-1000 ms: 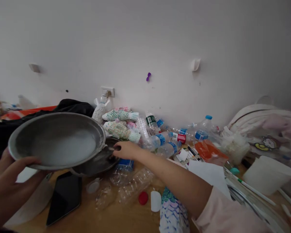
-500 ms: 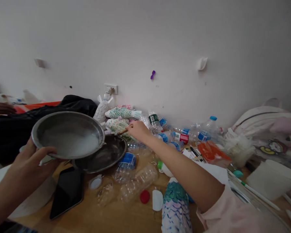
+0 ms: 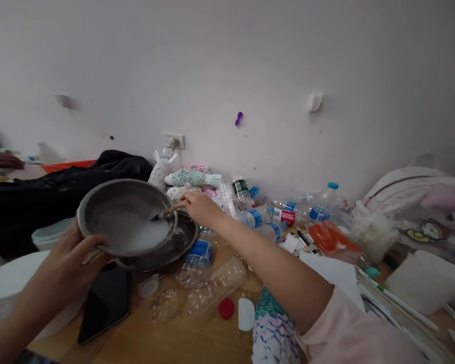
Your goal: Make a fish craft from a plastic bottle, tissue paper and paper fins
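Note:
My left hand [image 3: 70, 258] grips the near left rim of a metal bowl [image 3: 109, 202], which it holds raised and tilted toward me. Whitish, cloudy liquid [image 3: 147, 235] lies in the bowl's lower right. Pinched in my right hand [image 3: 199, 206] is a paintbrush [image 3: 171, 208], its dark bristles inside the bowl, just above or touching the liquid; I cannot tell which. Under the bowl sits a second dark metal basin [image 3: 184, 237], partly covered. Fish shapes with painted scales [image 3: 187, 177] lie behind my right hand, and a larger scaled one [image 3: 275, 328] lies beneath my right forearm.
A black phone [image 3: 104, 306] and white tub [image 3: 7, 283] are at the left. Cut clear bottles [image 3: 218, 285] and a red cap [image 3: 226, 308] lie in front. More bottles [image 3: 322, 205], an orange packet [image 3: 331, 240] and a bag [image 3: 420, 212] fill the right. Another person's hand [image 3: 2, 160] shows far left.
My right hand has brought the paintbrush leftward from near the fish shapes to over the bowl. My left hand has shifted the bowl slightly right and down.

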{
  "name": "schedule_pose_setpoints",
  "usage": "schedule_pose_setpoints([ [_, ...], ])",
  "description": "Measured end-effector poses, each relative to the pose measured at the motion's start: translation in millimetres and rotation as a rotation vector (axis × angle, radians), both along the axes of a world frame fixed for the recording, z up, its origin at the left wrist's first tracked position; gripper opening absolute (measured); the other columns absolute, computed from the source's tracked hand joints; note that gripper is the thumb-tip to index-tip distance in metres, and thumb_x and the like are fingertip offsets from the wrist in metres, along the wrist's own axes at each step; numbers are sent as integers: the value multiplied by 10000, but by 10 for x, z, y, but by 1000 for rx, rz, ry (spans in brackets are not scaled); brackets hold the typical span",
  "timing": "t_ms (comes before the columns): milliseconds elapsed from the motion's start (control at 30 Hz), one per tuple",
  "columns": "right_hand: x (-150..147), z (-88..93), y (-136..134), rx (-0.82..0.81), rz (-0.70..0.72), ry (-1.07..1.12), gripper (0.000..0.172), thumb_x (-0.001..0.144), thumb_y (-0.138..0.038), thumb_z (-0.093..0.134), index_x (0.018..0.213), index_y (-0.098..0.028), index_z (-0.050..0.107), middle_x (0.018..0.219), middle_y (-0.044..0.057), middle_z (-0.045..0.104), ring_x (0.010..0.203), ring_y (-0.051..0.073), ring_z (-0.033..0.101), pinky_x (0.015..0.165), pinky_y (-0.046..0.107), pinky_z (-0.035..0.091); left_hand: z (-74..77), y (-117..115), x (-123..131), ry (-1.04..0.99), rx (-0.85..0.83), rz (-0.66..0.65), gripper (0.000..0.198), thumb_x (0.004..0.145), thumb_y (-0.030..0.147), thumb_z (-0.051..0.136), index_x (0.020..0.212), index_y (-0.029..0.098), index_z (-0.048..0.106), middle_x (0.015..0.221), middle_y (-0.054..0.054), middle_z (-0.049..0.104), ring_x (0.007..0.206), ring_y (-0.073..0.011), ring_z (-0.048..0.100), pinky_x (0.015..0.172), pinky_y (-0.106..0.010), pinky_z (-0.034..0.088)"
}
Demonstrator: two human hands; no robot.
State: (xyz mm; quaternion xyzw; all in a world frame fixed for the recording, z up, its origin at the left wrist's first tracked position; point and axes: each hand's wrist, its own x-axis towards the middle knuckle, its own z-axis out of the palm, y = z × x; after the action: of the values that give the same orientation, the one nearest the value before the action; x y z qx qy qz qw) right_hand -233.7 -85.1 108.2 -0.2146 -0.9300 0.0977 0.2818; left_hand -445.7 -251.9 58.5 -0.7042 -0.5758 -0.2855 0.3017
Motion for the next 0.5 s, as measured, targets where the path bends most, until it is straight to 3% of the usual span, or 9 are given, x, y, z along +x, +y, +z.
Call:
schedule_pose_setpoints([
  [167,-190,10,-27,26,56,-186,181,852,-90,433,942,-121,587,988,85,640,938,157,567,781,232,418,-84,0,-54,101,10,-6,101,782,232,462,802,144,508,1119,-213,430,1126,-363,438,848,-458,429],
  [333,-241,240,-138,97,62,-445,214,860,-130,423,976,-130,604,1008,102,649,898,198,600,699,252,440,-149,4,-73,83,2,41,107,783,233,475,807,138,517,1147,-219,424,1150,-362,428,861,-457,434],
  [500,-229,404,-156,108,92,-513,160,808,-92,489,877,-119,631,971,104,668,852,191,612,672,239,439,-169,37,-46,81,-1,52,101,796,237,482,816,140,503,1137,-210,431,1153,-345,428,881,-456,427],
])
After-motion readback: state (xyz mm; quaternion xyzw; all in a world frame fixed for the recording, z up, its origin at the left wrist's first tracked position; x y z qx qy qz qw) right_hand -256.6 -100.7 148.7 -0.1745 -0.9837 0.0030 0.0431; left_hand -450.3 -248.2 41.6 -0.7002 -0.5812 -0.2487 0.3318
